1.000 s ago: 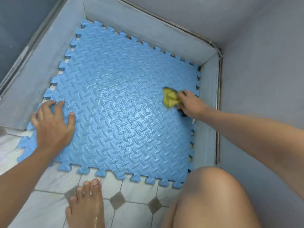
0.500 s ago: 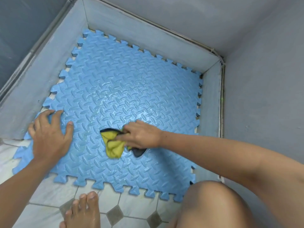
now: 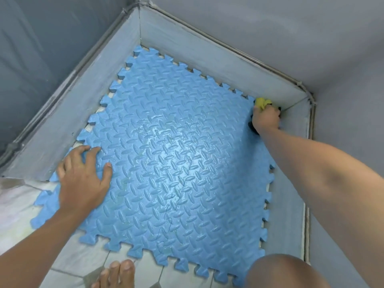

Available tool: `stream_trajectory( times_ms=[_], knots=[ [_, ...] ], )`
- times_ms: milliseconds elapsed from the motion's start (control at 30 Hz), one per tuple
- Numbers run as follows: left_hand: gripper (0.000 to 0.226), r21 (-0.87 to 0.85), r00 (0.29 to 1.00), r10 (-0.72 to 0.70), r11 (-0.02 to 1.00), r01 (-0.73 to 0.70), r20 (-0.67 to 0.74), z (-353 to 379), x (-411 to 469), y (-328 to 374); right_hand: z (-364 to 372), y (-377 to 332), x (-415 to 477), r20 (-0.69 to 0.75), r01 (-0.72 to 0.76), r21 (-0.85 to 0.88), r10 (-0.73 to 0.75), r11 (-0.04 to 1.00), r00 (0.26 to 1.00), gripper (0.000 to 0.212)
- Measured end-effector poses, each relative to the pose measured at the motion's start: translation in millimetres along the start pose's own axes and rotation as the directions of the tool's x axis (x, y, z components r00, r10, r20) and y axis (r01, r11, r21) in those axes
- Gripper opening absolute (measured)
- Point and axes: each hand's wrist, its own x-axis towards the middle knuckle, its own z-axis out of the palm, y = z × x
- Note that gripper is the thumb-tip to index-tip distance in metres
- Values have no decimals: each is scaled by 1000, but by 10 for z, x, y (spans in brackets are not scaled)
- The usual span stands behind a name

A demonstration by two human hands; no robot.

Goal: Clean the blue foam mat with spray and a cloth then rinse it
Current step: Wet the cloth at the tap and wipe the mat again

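Note:
The blue foam mat [image 3: 172, 163], with a diamond-plate pattern and jigsaw edges, lies flat on the floor in a corner and glistens wet near its middle. My left hand [image 3: 83, 179] presses flat on the mat's left edge with fingers spread. My right hand [image 3: 266, 119] grips a yellow cloth [image 3: 262, 102] with a dark underside at the mat's far right corner, against the wall base. Most of the cloth is hidden under the hand. No spray bottle is in view.
Grey walls with a raised grey skirting [image 3: 218, 57] enclose the mat on the left, far and right sides. White floor tiles with dark diamond insets [image 3: 87, 258] lie in front. My bare foot [image 3: 116, 273] and my knee [image 3: 284, 273] are at the mat's near edge.
My right hand swept the cloth from the mat's right side to its near middle, then out to the far right corner. The left hand stayed pressed on the left edge.

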Motion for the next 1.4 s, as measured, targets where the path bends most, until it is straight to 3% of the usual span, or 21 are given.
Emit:
stream_trajectory(
  times_ms=[100, 200, 300, 367, 433, 467, 500, 567, 667, 733, 833, 933, 1133, 1267, 1400],
  knots=[
    [54, 18, 1000, -5, 1000, 5, 2, 3, -1, -5, 298, -715, -427, 3, 187, 63, -187, 980, 982, 47],
    [53, 16, 1000, 0, 1000, 0, 11, -1, -5, -14, 608, -1460, -1135, 21, 458, 131, -464, 879, 885, 42],
    [53, 7, 1000, 5, 1000, -5, -2, 0, -10, -23, 789, -1941, -2036, 103, 675, 244, -711, 696, 695, 42],
    [52, 8, 1000, 9, 1000, -9, -24, 9, -10, -23, 828, -2021, -2581, 162, 805, 256, -845, 535, 510, 41],
    [52, 4, 999, 10, 1000, -10, -39, 10, -7, -24, 822, -1924, -2848, 200, 892, 223, -914, 392, 352, 41],
    [52, 4, 999, 11, 1000, -11, -41, 5, -7, -26, 817, -1837, -2824, 205, 909, 213, -926, 357, 316, 41],
    [51, 5, 999, 14, 1000, -13, -40, -1, -11, -25, 775, -1735, -2715, 206, 914, 201, -927, 353, 313, 41],
    [51, 7, 999, 21, 1000, -20, -32, -17, -13, -32, 665, -1493, -2289, 215, 883, 139, -884, 449, 416, 39],
    [50, 12, 1000, 19, 1000, -19, -15, -15, -23, -33, 413, -986, -1356, 155, 689, -45, -677, 723, 720, 40],
    [50, 19, 1000, 22, 1000, -21, -16, -12, -14, -26, 220, -613, -734, 101, 463, -140, -453, 875, 886, 40],
    [50, 41, 1000, 16, 999, -15, -18, 2, -14, -21, 102, -362, -222, 49, 231, -203, -226, 952, 973, 43],
    [49, 44, 1000, 14, 999, -13, -27, 15, -17, -34, 235, -865, -220, 49, 168, -167, -162, 971, 986, 42],
    [46, 35, 1000, 5, 999, -5, 0, 7, 0, -43, 813, -2665, -700, 96, 297, -5, -295, 955, 951, 48],
    [46, 13, 1000, 17, 1000, -17, -10, 8, -2, -65, 1019, -3358, -1373, 165, 622, 22, -616, 783, 770, 41],
    [47, 10, 1000, 5, 1000, -5, -11, 7, 2, -64, 1064, -3167, -1775, 146, 782, 7, -774, 623, 616, 43]
  ],
)
